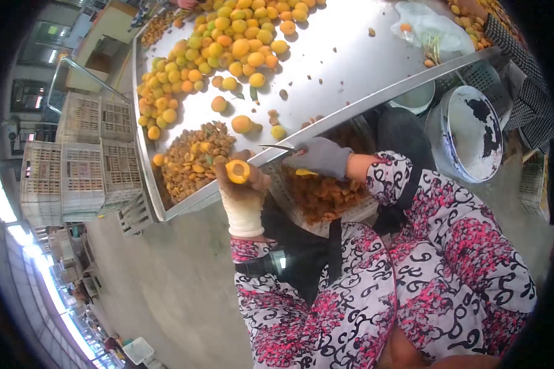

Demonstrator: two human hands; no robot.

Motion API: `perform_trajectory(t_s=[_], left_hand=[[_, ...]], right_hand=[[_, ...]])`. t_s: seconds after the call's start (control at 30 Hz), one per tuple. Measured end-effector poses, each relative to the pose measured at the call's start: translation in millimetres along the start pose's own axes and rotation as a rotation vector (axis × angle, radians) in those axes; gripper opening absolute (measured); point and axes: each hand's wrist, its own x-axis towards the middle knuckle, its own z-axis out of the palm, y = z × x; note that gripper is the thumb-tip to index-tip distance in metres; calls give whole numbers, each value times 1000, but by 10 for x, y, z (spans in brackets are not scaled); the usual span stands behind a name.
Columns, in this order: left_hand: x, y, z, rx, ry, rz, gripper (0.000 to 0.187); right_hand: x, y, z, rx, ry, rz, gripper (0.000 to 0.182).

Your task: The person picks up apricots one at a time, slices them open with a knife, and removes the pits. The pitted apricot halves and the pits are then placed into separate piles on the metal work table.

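Note:
My left hand, in a white glove stained brown, is closed around an apricot half. Its cut face and the hollow of the pit are turned up. My right hand wears a grey glove and grips a small knife, whose thin curved blade points left over the table's rim. Something yellow shows just under the right glove. Below that hand stands a crate of orange apricot halves. A heap of apricot pits and pieces lies at the table corner beside my left hand.
Whole apricots are piled across the metal table, which has a raised rim. A plastic bag lies at its far right. On the right stands a white bucket; stacked crates stand on the left.

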Motion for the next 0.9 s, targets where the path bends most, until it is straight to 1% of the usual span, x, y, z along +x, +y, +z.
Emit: perform_trajectory(t_s=[0.07, 0.1, 0.13, 0.2, 0.23, 0.27, 0.33, 0.37, 0.4, 0.43, 0.47, 0.5, 0.53, 0.6, 0.67, 0.73, 0.77, 0.8, 0.87, 0.9], left_hand=[[-1, 22, -8, 7, -46, 27, 57], [8, 35, -33, 21, -109, 43, 59], [17, 44, -49, 19, -106, 36, 59], [23, 67, 19, 68, -6, 90, 63], [55, 104, -17, 56, -45, 74, 64], [74, 89, 22, 57, -44, 65, 64], [90, 90, 192, 77, -89, 67, 60], [91, 84, 278, 89, -112, 68, 56], [130, 50, 392, 109, -68, 78, 55], [201, 50, 450, 99, -109, 48, 55], [267, 50, 523, 90, -155, 20, 55], [325, 36, 603, 67, -118, -9, 57], [359, 8, 675, 104, -197, -28, 59], [509, -33, 700, 88, -226, -100, 60], [608, -98, 781, 91, -199, -147, 56], [639, -196, 863, 37, -60, -168, 52], [652, -218, 901, 36, -63, -175, 52], [648, -239, 926, 71, -49, -178, 49], [624, -299, 904, 106, -29, -194, 46], [618, -326, 880, 252, -31, -110, 45]], right_hand=[[-3, -20, -15, -43, -19, 13, 46], [-14, -76, -53, -87, -34, 12, 49], [-21, -143, -97, -85, -35, 19, 49], [-61, -378, -258, -141, 36, 4, 50], [-58, -568, -418, 3, 26, 79, 49], [74, -491, -452, 175, 44, 1, 46], [76, -734, -723, 554, 23, 53, 38], [80, -816, -830, 619, 65, -13, 35], [93, -896, -920, 682, 106, -83, 33], [123, -960, -983, 676, 106, -93, 33], [137, -1023, -1044, 804, 113, -147, 32], [181, -1088, -1101, 934, 120, -191, 31], [218, -1136, -1138, 930, 124, -195, 31], [256, -1195, -1172, 963, 168, -181, 30], [296, -1220, -1190, 977, 199, -168, 31], [295, -1223, -1172, 952, 295, -186, 28], [308, -1240, -1177, 968, 309, -220, 27], [309, -1260, -1187, 970, 315, -215, 27], [296, -1309, -1195, 1113, 321, -260, 27], [321, -1323, -1169, 1093, 393, -280, 23]])
